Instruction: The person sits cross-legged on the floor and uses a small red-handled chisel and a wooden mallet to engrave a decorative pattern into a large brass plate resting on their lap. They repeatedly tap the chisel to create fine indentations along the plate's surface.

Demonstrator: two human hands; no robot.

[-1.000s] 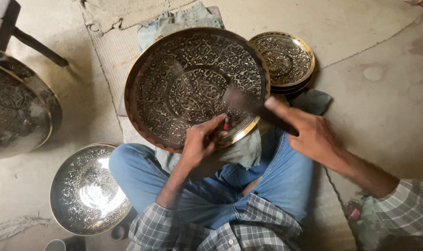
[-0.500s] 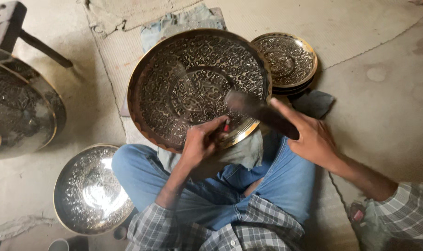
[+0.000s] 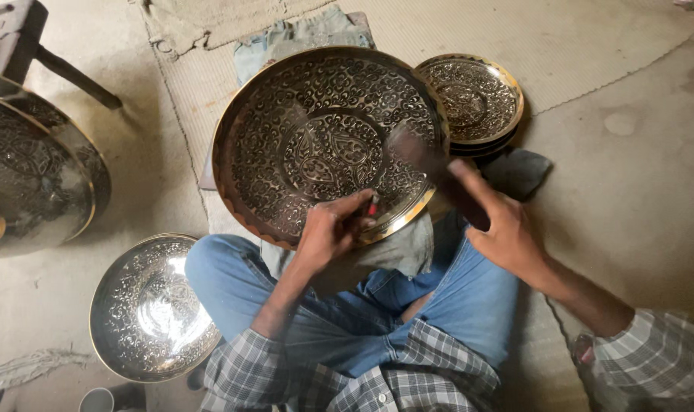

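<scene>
A large round engraved metal plate [image 3: 324,145] leans tilted against my crossed legs. My left hand [image 3: 328,229] is at its lower rim, closed on a small punch with a red mark [image 3: 372,206] whose tip touches the shiny border. My right hand [image 3: 507,233] grips the dark handle of a hammer [image 3: 461,198]. The hammer's head is blurred and hovers over the plate's right side.
A stack of smaller engraved plates [image 3: 473,99] lies just right of the big one, and a dark cloth [image 3: 522,172] sits beside it. A shiny engraved bowl [image 3: 152,309] rests by my left knee. A large dark engraved vessel [image 3: 27,175] stands at far left, a woven mat [image 3: 591,46] beyond.
The hammer head shifts slightly over the plate's right side and stays blurred with motion. My left hand keeps the punch at the lower rim. The view drifts a little.
</scene>
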